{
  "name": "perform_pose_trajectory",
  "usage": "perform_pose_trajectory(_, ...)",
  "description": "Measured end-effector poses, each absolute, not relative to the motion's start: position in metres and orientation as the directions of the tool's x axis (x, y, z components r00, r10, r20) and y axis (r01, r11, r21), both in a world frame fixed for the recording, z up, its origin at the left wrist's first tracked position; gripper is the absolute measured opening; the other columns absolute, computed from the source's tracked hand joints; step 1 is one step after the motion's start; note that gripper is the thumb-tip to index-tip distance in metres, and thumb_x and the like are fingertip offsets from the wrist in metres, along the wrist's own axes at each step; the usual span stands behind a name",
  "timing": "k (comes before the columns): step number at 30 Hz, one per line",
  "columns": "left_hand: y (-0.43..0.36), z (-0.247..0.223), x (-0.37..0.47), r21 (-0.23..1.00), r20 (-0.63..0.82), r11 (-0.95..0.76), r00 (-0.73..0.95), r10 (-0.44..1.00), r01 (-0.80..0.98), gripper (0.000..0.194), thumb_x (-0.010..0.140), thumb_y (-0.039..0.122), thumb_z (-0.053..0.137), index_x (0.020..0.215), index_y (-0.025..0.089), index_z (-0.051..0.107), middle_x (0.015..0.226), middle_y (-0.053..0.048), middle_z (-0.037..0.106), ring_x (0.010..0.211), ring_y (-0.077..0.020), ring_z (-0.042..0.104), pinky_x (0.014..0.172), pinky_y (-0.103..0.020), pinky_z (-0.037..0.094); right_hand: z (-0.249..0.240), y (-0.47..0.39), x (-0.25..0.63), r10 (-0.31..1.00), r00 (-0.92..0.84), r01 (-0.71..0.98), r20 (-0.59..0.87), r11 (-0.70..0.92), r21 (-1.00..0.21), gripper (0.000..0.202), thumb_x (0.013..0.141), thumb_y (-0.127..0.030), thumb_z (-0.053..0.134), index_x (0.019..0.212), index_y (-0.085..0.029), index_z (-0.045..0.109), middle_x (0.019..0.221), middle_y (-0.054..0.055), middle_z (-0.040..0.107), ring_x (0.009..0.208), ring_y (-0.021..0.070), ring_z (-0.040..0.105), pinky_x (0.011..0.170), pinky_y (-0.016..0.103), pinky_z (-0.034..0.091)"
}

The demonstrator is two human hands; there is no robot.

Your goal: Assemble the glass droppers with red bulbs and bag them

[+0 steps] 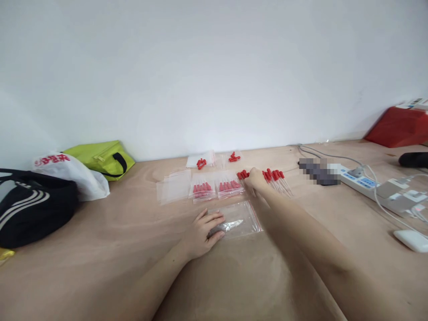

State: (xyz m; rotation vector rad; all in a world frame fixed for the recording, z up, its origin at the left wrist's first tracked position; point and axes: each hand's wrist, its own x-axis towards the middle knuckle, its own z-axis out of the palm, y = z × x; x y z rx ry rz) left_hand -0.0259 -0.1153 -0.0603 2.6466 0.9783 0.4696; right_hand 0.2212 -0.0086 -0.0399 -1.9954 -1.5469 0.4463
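Observation:
My left hand (204,232) lies with fingers spread on the left end of a clear zip bag (241,223) with a red seal line. My right hand (257,180) is curled down among a row of red-tipped sticks (276,174). Its fingertips are mostly hidden, so what they grip cannot be made out. Left of it are two zip bags, a nearer one (230,185) and a farther one (202,187), each with several red-tipped sticks inside. Beside these lie flat clear bags (172,186).
Small red pieces (201,163) lie on bags near the wall. At left sit a black bag (40,209), a white plastic bag (76,178) and a yellow-green bag (103,156). A power strip (359,182) with cables, a white case (411,240) and a red bag (399,127) are at right.

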Motion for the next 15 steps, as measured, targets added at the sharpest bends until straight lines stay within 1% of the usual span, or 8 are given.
perform_pose_trajectory(2, -0.116, -0.061, -0.026, 0.372, 0.224, -0.729, 0.707, 0.671, 0.575, 0.031, 0.083, 0.035, 0.046, 0.111, 0.022, 0.053, 0.115, -0.007, 0.057, 0.112, -0.0196, 0.048, 0.102, -0.044, 0.026, -0.034, -0.01, 0.222, 0.955, 0.289, 0.771, 0.066, -0.191, -0.608, 0.023, 0.061, -0.016, 0.062, 0.084, -0.011, 0.058, 0.071, 0.014, 0.063, 0.073, 0.0249, 0.061, 0.058, 0.026, 0.041)
perform_pose_trajectory(5, -0.116, -0.059, -0.025, 0.393, 0.226, -0.723, 0.703, 0.675, 0.568, 0.028, 0.083, 0.035, 0.046, 0.106, 0.022, 0.055, 0.112, -0.007, 0.059, 0.11, -0.0192, 0.05, 0.102, -0.044, 0.026, -0.025, -0.019, 0.23, 0.949, 0.309, 0.774, 0.064, -0.212, -0.597, 0.033, 0.065, -0.015, 0.056, 0.097, -0.006, 0.053, 0.076, 0.017, 0.063, 0.073, 0.0256, 0.06, 0.058, 0.029, 0.042)
perform_pose_trajectory(6, -0.116, -0.057, -0.026, 0.404, 0.22, -0.719, 0.703, 0.676, 0.565, 0.028, 0.083, 0.035, 0.046, 0.106, 0.022, 0.056, 0.111, -0.006, 0.059, 0.111, -0.0194, 0.05, 0.102, -0.044, 0.026, -0.023, -0.024, 0.234, 0.951, 0.301, 0.774, 0.071, -0.201, -0.6, 0.038, 0.067, -0.014, 0.054, 0.103, -0.005, 0.05, 0.076, 0.015, 0.062, 0.072, 0.0248, 0.059, 0.058, 0.029, 0.042)
perform_pose_trajectory(8, -0.116, -0.054, -0.026, 0.425, 0.202, -0.712, 0.708, 0.677, 0.56, 0.028, 0.083, 0.034, 0.046, 0.107, 0.022, 0.055, 0.111, -0.006, 0.06, 0.112, -0.0204, 0.048, 0.102, -0.045, 0.026, -0.024, -0.039, 0.245, 0.959, 0.264, 0.752, 0.1, -0.14, -0.644, 0.048, 0.069, -0.015, 0.05, 0.115, -0.007, 0.041, 0.071, 0.009, 0.06, 0.068, 0.021, 0.058, 0.058, 0.028, 0.043)
perform_pose_trajectory(10, -0.115, -0.051, -0.026, 0.437, 0.185, -0.71, 0.717, 0.672, 0.552, 0.03, 0.081, 0.033, 0.048, 0.108, 0.021, 0.055, 0.112, -0.007, 0.06, 0.113, -0.0214, 0.048, 0.102, -0.046, 0.026, -0.031, -0.058, 0.256, 0.966, 0.207, 0.64, 0.156, -0.013, -0.769, 0.059, 0.071, -0.018, 0.048, 0.126, -0.01, 0.028, 0.062, 0.0, 0.053, 0.057, 0.0162, 0.055, 0.054, 0.026, 0.042)
perform_pose_trajectory(12, -0.114, -0.049, -0.027, 0.44, 0.181, -0.715, 0.726, 0.663, 0.543, 0.031, 0.08, 0.033, 0.049, 0.109, 0.021, 0.055, 0.113, -0.006, 0.059, 0.113, -0.0217, 0.047, 0.102, -0.047, 0.026, -0.042, -0.078, 0.262, 0.972, 0.179, 0.412, 0.153, 0.067, -0.909, 0.068, 0.073, -0.025, 0.049, 0.131, -0.015, 0.015, 0.062, -0.004, 0.048, 0.048, 0.0124, 0.051, 0.048, 0.025, 0.042)
perform_pose_trajectory(13, -0.114, -0.049, -0.027, 0.44, 0.181, -0.717, 0.728, 0.661, 0.541, 0.032, 0.08, 0.033, 0.049, 0.109, 0.022, 0.054, 0.113, -0.006, 0.059, 0.114, -0.0216, 0.047, 0.102, -0.046, 0.026, -0.048, -0.087, 0.262, 0.971, 0.19, 0.314, 0.147, 0.082, -0.946, 0.071, 0.073, -0.028, 0.049, 0.132, -0.017, 0.011, 0.062, -0.005, 0.046, 0.046, 0.0115, 0.05, 0.046, 0.024, 0.042)
perform_pose_trajectory(15, -0.114, -0.048, -0.026, 0.439, 0.18, -0.717, 0.729, 0.66, 0.541, 0.032, 0.08, 0.034, 0.049, 0.109, 0.021, 0.054, 0.113, -0.006, 0.059, 0.114, -0.0215, 0.047, 0.103, -0.046, 0.026, -0.058, -0.102, 0.258, 0.96, 0.245, 0.174, 0.138, 0.096, -0.98, 0.073, 0.072, -0.034, 0.05, 0.131, -0.02, 0.009, 0.063, -0.006, 0.046, 0.046, 0.011, 0.05, 0.044, 0.024, 0.042)
